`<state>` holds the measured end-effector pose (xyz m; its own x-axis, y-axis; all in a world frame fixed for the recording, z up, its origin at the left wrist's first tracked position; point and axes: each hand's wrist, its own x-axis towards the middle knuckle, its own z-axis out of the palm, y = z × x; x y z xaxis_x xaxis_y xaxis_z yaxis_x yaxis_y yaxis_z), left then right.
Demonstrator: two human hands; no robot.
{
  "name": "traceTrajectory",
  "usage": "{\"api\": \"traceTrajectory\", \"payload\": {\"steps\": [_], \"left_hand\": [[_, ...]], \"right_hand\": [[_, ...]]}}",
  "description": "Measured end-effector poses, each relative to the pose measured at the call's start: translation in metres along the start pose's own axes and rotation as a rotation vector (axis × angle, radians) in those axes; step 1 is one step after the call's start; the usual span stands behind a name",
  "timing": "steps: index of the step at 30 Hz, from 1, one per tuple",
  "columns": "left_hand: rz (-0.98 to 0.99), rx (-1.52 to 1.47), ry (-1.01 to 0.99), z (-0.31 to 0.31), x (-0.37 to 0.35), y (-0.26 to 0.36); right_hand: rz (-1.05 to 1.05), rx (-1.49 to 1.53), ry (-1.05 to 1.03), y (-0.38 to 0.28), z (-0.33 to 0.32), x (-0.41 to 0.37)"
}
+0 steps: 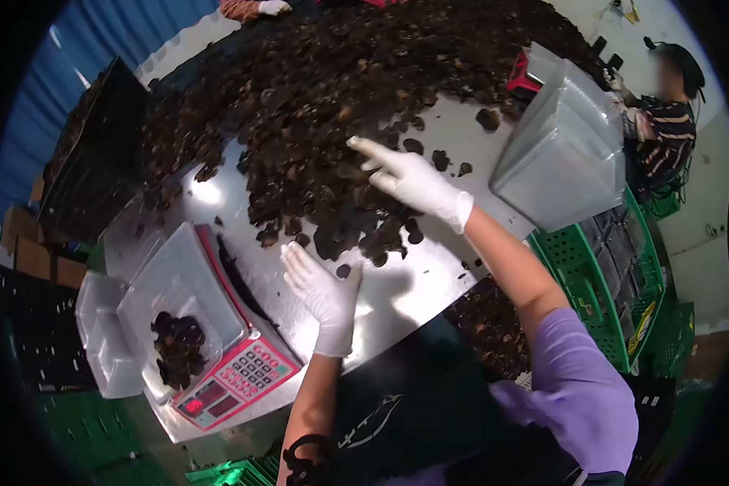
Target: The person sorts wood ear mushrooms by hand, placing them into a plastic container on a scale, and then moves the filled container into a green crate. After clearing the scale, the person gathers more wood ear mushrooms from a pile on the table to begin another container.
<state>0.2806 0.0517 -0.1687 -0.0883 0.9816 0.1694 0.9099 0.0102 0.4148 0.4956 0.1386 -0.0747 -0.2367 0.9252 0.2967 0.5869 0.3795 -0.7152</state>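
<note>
Dark brown, wrinkled pieces that look like wood ear mushrooms [316, 174] lie heaped on a shiny metal table [441, 259]. My right hand [417, 185], in a white glove, reaches over the near side of the heap with its fingers spread. My left hand [326, 298], gloved too, is at the heap's front edge, fingers stretched out and nothing in it. A small loose mushroom piece [343, 270] lies by its thumb. Left of that hand, a red and white digital scale [247, 371] carries a clear plastic box [150, 304] with a clump of mushrooms [178, 348] inside.
Stacked clear plastic boxes [563, 150] stand at the table's right edge, above a green crate [579, 267]. A black crate [101, 154] is tilted at the left. Another person [668, 121] is at the far right, and a co-worker's gloved hand [274, 7] shows at the top.
</note>
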Motion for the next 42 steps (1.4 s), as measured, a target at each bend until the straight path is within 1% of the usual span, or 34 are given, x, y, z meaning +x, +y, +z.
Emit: {"api": "traceTrajectory", "payload": {"steps": [1, 2, 4, 5, 7, 8, 11, 12, 13, 15, 16, 17, 19, 22, 23, 25, 26, 27, 29, 30, 31, 32, 33, 34, 36, 37, 38, 39, 41, 42], "left_hand": [[-0.004, -0.012, -0.018, -0.004, 0.001, 0.003], [0.018, -0.003, 0.015, -0.001, 0.000, 0.002], [0.004, 0.000, 0.006, -0.002, 0.001, 0.002], [-0.003, 0.001, -0.006, -0.003, 0.001, 0.003], [-0.025, -0.016, -0.007, -0.005, 0.001, 0.005], [-0.022, -0.015, -0.003, -0.003, 0.001, 0.003], [-0.025, -0.013, 0.002, -0.002, 0.002, 0.002], [-0.026, -0.009, -0.001, -0.002, 0.002, 0.002], [-0.030, -0.007, -0.013, -0.003, 0.001, 0.002], [-0.016, -0.026, -0.003, -0.002, 0.001, 0.001], [-0.006, -0.063, 0.038, 0.001, 0.001, 0.000], [-0.007, -0.057, 0.029, 0.001, 0.000, 0.000], [-0.008, -0.052, 0.011, -0.001, 0.001, 0.001], [0.008, -0.057, 0.002, -0.004, 0.000, 0.001], [0.006, -0.075, -0.005, -0.005, 0.000, 0.001], [-0.009, -0.089, -0.021, -0.008, 0.000, 0.004], [0.004, -0.097, -0.011, -0.008, 0.000, 0.002], [0.017, -0.104, 0.000, -0.008, 0.000, 0.001], [0.040, -0.097, 0.014, -0.007, -0.002, -0.002], [0.062, -0.100, 0.027, -0.008, -0.003, -0.002], [0.062, -0.095, 0.034, -0.010, -0.006, -0.003], [0.068, -0.160, 0.040, -0.012, -0.009, -0.004], [0.074, -0.225, 0.043, -0.013, -0.010, -0.005], [0.075, -0.219, 0.047, -0.015, -0.009, -0.005], [0.152, -0.256, 0.103, -0.020, -0.001, -0.003], [0.190, -0.277, 0.132, -0.023, 0.004, 0.001], [0.227, -0.274, 0.239, -0.024, 0.008, 0.010], [0.226, -0.274, 0.244, -0.024, 0.014, 0.011], [0.245, -0.145, 0.064, -0.022, 0.025, 0.010], [0.248, -0.123, 0.114, -0.018, 0.029, 0.011]], "right_hand": [[0.169, 0.032, -0.009, -0.003, -0.006, 0.000], [0.198, 0.064, 0.048, 0.007, -0.005, 0.001], [0.270, 0.117, 0.141, 0.013, -0.003, 0.003], [0.271, 0.112, 0.137, 0.016, -0.001, 0.002], [0.175, 0.102, 0.233, 0.017, 0.004, -0.002], [0.237, 0.150, 0.258, 0.016, 0.006, -0.006], [0.275, 0.217, 0.274, 0.018, 0.009, -0.025], [0.241, 0.279, 0.309, 0.021, 0.011, -0.032], [0.252, 0.279, 0.304, 0.025, 0.010, -0.041], [0.370, 0.476, 0.269, 0.030, 0.006, -0.060], [0.501, 0.498, 0.229, 0.036, 0.004, -0.070], [0.471, 0.561, 0.275, 0.037, 0.008, -0.080], [0.372, 0.256, 0.281, 0.040, 0.012, -0.100], [0.353, 0.215, 0.346, 0.024, 0.019, -0.121], [0.249, 0.013, 0.332, 0.015, 0.018, -0.125], [0.261, 0.015, 0.293, 0.004, 0.033, -0.129], [0.178, -0.145, 0.261, -0.002, 0.037, -0.127], [0.144, -0.295, 0.218, 0.000, 0.043, -0.125], [0.133, -0.439, 0.157, 0.006, 0.055, -0.115], [0.130, -0.432, 0.160, 0.007, 0.055, -0.112], [0.152, -0.436, 0.104, 0.009, 0.055, -0.109], [0.172, -0.440, 0.048, 0.010, 0.055, -0.105], [0.168, -0.434, 0.050, 0.010, 0.054, -0.105], [0.170, -0.351, 0.082, 0.011, 0.051, -0.107], [0.194, -0.166, 0.163, 0.014, 0.046, -0.113], [0.154, -0.118, 0.232, 0.016, 0.043, -0.117], [0.169, -0.010, 0.270, 0.015, 0.039, -0.120], [0.185, 0.098, 0.307, 0.011, 0.032, -0.122], [0.382, 0.597, 0.332, 0.023, 0.027, -0.126], [0.480, 0.950, 0.309, 0.019, 0.017, -0.125]]}}
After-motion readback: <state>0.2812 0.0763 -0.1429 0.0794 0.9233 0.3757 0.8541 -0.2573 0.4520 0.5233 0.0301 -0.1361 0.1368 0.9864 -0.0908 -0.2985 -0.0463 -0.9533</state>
